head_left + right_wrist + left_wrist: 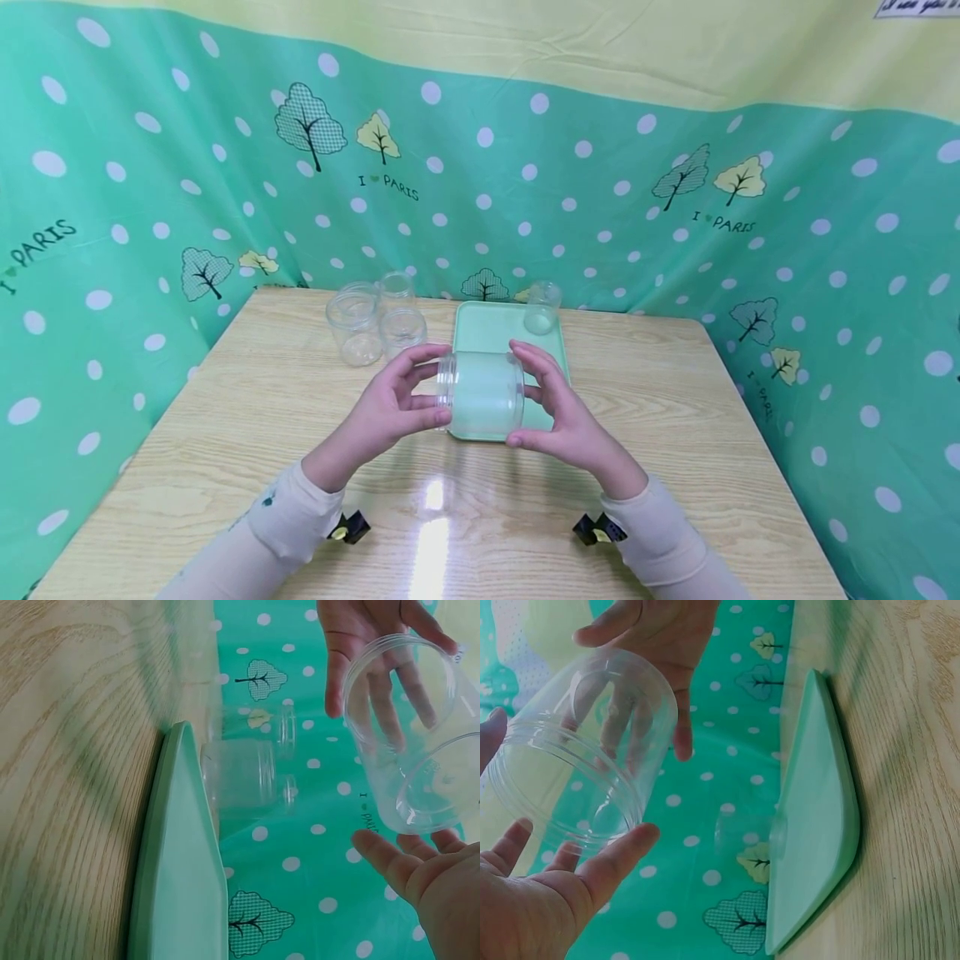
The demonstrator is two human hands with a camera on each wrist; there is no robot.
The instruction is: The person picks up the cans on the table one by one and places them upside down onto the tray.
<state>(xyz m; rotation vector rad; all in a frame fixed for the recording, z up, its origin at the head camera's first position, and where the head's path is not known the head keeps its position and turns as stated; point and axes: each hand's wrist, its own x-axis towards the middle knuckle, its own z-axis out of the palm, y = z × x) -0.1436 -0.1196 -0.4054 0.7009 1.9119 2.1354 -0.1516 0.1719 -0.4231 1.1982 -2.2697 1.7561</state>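
Note:
A clear plastic jar (486, 392) lies on its side in the air over the light green tray (491, 321), its threaded mouth to the left. My left hand (393, 400) holds the mouth end, thumb on the near side and fingers on the far side. At the base end, my right hand (558, 408) spans the jar between thumb and fingers. The left wrist view shows the open, lidless mouth of the jar (577, 757). Through the clear wall in the right wrist view, fingers of the left hand (375, 645) show behind the jar (412, 742).
A small clear jar (542, 308) stands at the tray's far right corner. Left of the tray stand a large clear jar (356, 333) and two smaller ones, the nearer jar (402, 329) partly behind my left hand. A dotted green curtain (480, 183) hangs behind the wooden table (652, 417).

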